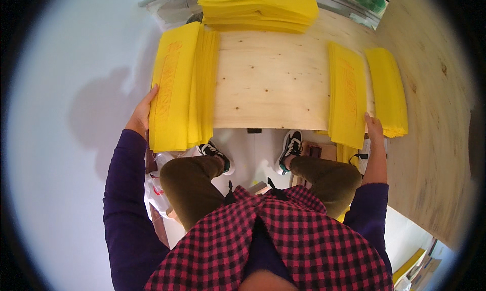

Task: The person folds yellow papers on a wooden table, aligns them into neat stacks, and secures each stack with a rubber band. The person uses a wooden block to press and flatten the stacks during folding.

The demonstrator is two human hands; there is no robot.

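As we look down through the head view, our left hand (142,111) touches the outer edge of the left yellow stack (174,88), whose layers fan out on the side toward our other hand. Our right hand (374,128) touches the near outer edge of the right yellow stack (347,98). Most fingers are hidden, so we cannot tell whether either hand is clenched on its stack. Both stacks bear red print, and their near ends reach past the edge of the wooden table (268,83), whose bare top lies between our hands. Just beyond our right hand, on its outer side, lies another yellow bundle (387,93). Farther off, ahead of both hands, sits a thick yellow pile (258,7).
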